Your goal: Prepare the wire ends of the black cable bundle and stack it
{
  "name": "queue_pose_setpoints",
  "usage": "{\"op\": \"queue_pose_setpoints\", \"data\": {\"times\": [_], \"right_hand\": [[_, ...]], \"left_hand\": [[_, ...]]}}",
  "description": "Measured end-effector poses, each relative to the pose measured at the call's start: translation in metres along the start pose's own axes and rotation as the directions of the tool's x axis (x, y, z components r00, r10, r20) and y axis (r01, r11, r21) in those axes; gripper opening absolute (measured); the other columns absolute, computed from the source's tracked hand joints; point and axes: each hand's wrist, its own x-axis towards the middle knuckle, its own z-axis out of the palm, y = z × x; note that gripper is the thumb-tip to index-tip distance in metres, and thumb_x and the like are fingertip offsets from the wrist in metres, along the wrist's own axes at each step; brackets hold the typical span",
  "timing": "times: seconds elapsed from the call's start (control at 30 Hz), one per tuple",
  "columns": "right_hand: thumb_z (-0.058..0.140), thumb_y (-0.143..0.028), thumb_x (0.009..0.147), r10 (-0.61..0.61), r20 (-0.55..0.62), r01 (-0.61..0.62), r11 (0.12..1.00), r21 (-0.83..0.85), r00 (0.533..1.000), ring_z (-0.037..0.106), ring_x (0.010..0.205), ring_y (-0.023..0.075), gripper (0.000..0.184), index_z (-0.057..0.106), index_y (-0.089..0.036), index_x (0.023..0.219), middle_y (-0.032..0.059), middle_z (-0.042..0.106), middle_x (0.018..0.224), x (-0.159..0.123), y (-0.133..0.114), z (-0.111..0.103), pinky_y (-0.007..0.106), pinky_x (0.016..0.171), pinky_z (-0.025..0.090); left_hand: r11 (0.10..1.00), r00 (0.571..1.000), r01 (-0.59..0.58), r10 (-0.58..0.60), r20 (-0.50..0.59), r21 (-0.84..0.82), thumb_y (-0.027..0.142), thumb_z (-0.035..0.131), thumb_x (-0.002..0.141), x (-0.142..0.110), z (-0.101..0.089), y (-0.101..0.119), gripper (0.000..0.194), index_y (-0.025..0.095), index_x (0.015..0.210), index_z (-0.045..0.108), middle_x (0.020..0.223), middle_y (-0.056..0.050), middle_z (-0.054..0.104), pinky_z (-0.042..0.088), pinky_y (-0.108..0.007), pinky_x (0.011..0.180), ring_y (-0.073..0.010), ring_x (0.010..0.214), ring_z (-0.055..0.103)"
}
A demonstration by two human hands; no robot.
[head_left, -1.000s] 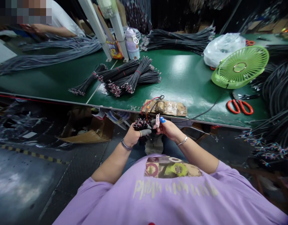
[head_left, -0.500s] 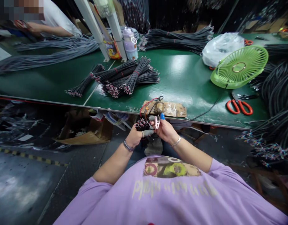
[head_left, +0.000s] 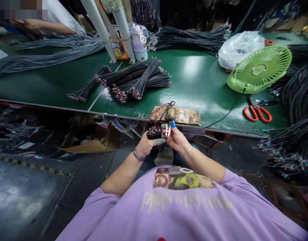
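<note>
My left hand (head_left: pixel 147 144) is closed around a bundle of black cables (head_left: pixel 154 132), whose stripped ends with red and white wires point up. A grey cover sits on its thumb. Close against it, my right hand (head_left: pixel 178 140) grips a pale pink clip (head_left: pixel 168 130) between its fingers, with a blue cover on one fingertip. The clip is beside the cable ends; whether it touches a wire is too small to tell. Just beyond both hands, a worn wooden block (head_left: pixel 186 115) with red and black wires lies at the table edge.
Tied bundles of black cables (head_left: pixel 136 80) lie on the green table (head_left: pixel 194 73). To the right are a green fan (head_left: pixel 258 69), red-handled scissors (head_left: pixel 257 113), a plastic bag (head_left: pixel 239 50) and more cables (head_left: pixel 299 100). A bottle (head_left: pixel 139 43) stands behind. Another person (head_left: pixel 61 20) works at far left.
The view has shifted slightly. My right hand has turned the clip a little, so it now shows more upright; my left hand keeps its hold on the cables.
</note>
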Motion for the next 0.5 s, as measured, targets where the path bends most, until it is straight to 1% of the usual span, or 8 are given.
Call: {"op": "queue_pose_setpoints", "data": {"times": [0.13, 0.33, 0.43, 0.5], "right_hand": [[0.050, -0.065, 0.080, -0.015, 0.034, 0.015, 1.000, 0.020, 0.999, 0.054, 0.052, 0.0115, 0.048, 0.059, -0.018, 0.080, -0.0005, 0.061, 0.059, 0.000, 0.003, -0.001, 0.024, 0.054, 0.048], [0.036, -0.071, 0.081, -0.004, 0.056, 0.004, 1.000, -0.014, 0.998, 0.055, 0.059, 0.0114, 0.056, 0.057, -0.019, 0.081, 0.0025, 0.064, 0.074, -0.005, 0.003, -0.004, 0.023, 0.055, 0.048], [0.034, -0.072, 0.081, -0.009, 0.068, 0.012, 0.999, -0.048, 0.998, 0.054, 0.059, 0.0104, 0.058, 0.058, -0.020, 0.086, 0.0016, 0.062, 0.074, -0.011, 0.004, -0.013, 0.022, 0.055, 0.047], [0.037, -0.072, 0.080, -0.013, 0.054, 0.019, 0.994, -0.105, 0.998, 0.051, 0.055, 0.0094, 0.056, 0.058, -0.020, 0.084, 0.0007, 0.060, 0.071, -0.017, 0.007, -0.023, 0.021, 0.054, 0.046]], "left_hand": [[1.000, 1.000, 0.010, -0.010, -0.015, -0.015, 0.018, 0.083, 0.048, 0.000, 0.002, 0.000, 0.026, 0.013, 0.070, 0.069, 0.063, 0.001, 0.067, 0.050, -0.026, 0.055, -0.0112, 0.051, 0.057], [1.000, 0.999, 0.019, -0.019, -0.034, -0.009, 0.020, 0.084, 0.049, -0.005, 0.003, 0.002, 0.027, 0.013, 0.070, 0.068, 0.064, 0.000, 0.067, 0.052, -0.028, 0.059, -0.0119, 0.054, 0.058], [0.999, 1.000, 0.011, -0.010, -0.029, 0.041, 0.023, 0.084, 0.051, -0.013, 0.005, 0.004, 0.026, 0.013, 0.069, 0.069, 0.064, -0.001, 0.067, 0.052, -0.028, 0.060, -0.0128, 0.056, 0.059], [0.996, 0.999, 0.004, 0.000, -0.043, 0.089, 0.025, 0.083, 0.053, -0.019, 0.005, 0.003, 0.024, 0.013, 0.069, 0.069, 0.063, -0.001, 0.067, 0.051, -0.027, 0.060, -0.0129, 0.057, 0.060]]}}
